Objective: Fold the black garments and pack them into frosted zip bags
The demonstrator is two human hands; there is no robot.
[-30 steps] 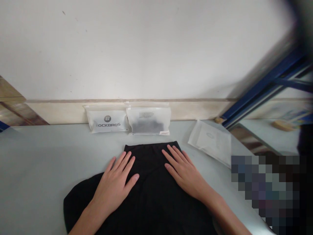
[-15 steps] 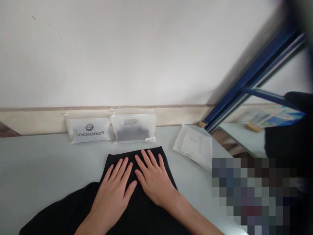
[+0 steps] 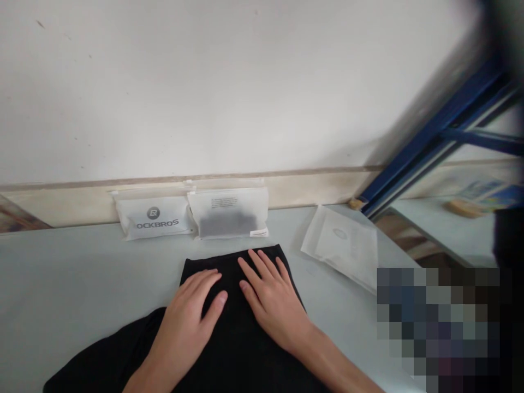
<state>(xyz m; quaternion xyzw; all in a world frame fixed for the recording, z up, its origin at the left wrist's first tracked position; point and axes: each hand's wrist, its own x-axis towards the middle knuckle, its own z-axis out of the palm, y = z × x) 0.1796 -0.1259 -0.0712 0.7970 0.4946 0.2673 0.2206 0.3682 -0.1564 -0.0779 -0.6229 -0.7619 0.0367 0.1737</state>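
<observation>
A black garment [image 3: 233,349], its kind unclear, lies spread on the pale table, with a straight end toward the wall and its near part cut off by the frame. On its left side my left hand [image 3: 188,311] rests with fingers slightly bent and the thumb apart, gripping nothing. My right hand [image 3: 274,305] lies flat near the far right corner of the cloth, fingers spread. Just beyond the cloth's far edge stand two frosted zip pouches: a pouch with printed lettering [image 3: 155,216] and a pouch with something dark inside [image 3: 229,218].
Another frosted pouch [image 3: 344,243] lies at an angle on the table [image 3: 94,273], right of the garment. A blue metal frame [image 3: 426,147] rises at the right against the white wall [image 3: 204,98]. A pixelated patch covers the lower right.
My left hand's fingers have bent and drawn back a little from the cloth's far edge. My right hand stays flat in about the same place on it. The view has shifted slightly.
</observation>
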